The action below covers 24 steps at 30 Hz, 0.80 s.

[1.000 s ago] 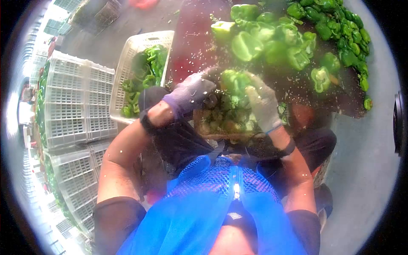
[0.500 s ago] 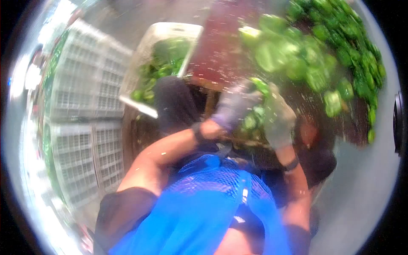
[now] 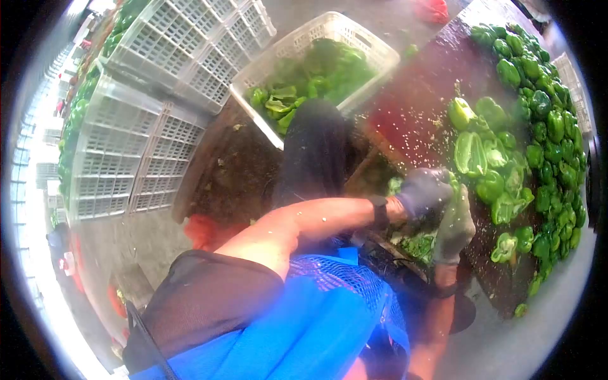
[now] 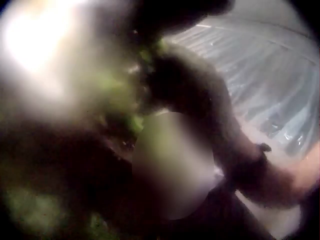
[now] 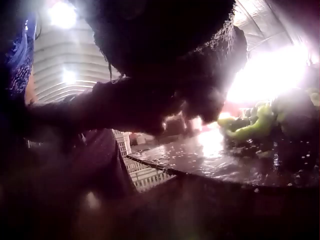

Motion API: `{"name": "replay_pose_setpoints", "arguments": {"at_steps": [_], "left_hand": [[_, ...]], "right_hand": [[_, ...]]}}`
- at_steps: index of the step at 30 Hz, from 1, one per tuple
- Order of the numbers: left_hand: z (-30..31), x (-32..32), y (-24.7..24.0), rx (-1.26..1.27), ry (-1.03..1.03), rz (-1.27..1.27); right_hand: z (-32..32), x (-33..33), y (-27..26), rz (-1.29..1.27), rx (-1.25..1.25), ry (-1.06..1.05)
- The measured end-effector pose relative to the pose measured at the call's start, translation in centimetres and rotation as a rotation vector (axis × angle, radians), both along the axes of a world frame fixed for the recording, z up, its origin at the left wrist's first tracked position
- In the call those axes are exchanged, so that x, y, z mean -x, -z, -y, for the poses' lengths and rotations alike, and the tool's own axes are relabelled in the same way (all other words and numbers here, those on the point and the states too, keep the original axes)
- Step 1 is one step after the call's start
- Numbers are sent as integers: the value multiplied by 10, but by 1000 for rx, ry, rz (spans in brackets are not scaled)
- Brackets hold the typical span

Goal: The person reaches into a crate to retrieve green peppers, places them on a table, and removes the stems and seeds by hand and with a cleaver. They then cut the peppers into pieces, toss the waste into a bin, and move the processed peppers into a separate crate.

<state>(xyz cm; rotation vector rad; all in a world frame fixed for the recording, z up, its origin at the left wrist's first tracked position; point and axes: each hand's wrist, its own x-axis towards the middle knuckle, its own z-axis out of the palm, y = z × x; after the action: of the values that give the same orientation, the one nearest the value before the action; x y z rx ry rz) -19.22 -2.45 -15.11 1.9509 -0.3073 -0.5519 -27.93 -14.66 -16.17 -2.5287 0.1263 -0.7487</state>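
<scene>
A green bell pepper (image 3: 454,182) sits between my two gloved hands, low in front of the table edge; the fingers hide most of it. My left hand (image 3: 423,191), in a purplish-grey glove, curls its fingers against the pepper's left side. From the right, my right hand (image 3: 455,233) in a pale glove grips the same pepper. Green pepper scraps (image 3: 418,247) lie in a container below the hands. Opened peppers (image 3: 470,154) are heaped on the dark red table (image 3: 411,123) just beyond. Both wrist views are dark and blurred.
Whole green peppers (image 3: 551,158) form a long pile along the table's right side. A white plastic crate (image 3: 345,24) with pepper pieces stands left of the table, by the knee. Stacked white crates (image 3: 104,171) rise at far left. Something red (image 3: 206,231) lies on the floor.
The head view has swung left, so everything sits further right in it. The hands have come closer together around the pepper, and less of it shows.
</scene>
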Motion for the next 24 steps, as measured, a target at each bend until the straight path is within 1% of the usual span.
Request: {"name": "replay_pose_setpoints", "arguments": {"at_steps": [2, 3, 4, 5, 6, 7, 8, 10, 11, 12, 13, 15, 16, 17, 19, 20, 23, 24], "left_hand": [[2, -10, 31, 1, 106, 58], [3, -10, 58, 147, 161, 148], [-6, -14, 52, -51, 459, 359], [-15, -18, 45, -179, 728, 608], [-18, -20, 26, -315, 696, -97], [-28, -21, 43, -303, 1074, 309], [-27, -21, 56, -319, 1073, 251], [-27, -37, 7, -379, 1083, 101], [-21, -52, -6, -427, 1088, 9], [-13, -71, 2, -452, 1029, 262], [-4, -90, -1, -469, 957, 510], [20, -120, -21, -385, 505, 399], [37, -138, -2, -194, 373, 679], [56, -153, 16, 6, 227, 946], [97, -173, 13, -271, 246, 817], [111, -179, 13, -408, 254, 750], [128, -182, 12, -687, 337, 699], [129, -177, 1, -736, 417, 695]], "right_hand": [[1, -2, -3, -95, -50, -3], [7, -2, -6, -141, -71, 20], [14, -1, -1, -201, -18, 53], [25, -3, 9, -97, 29, 59], [28, -2, 8, -164, -139, 132], [29, -1, 8, -221, -313, 195], [36, 0, 14, -198, -332, 211], [39, 3, 11, -168, -736, 238], [36, 2, 10, -142, -939, 236], [32, 0, 2, -152, -1141, 285], [34, 0, 6, -141, -1162, 271], [39, 3, 16, -120, -1205, 237], [31, 0, 9, -76, -1160, 300], [33, 1, 13, -64, -1196, 261], [36, 5, 26, -44, -1266, 177], [38, 8, 23, -109, -1298, 186], [37, 9, 15, -87, -1323, 192], [36, 11, 12, -72, -1270, 208]]}}
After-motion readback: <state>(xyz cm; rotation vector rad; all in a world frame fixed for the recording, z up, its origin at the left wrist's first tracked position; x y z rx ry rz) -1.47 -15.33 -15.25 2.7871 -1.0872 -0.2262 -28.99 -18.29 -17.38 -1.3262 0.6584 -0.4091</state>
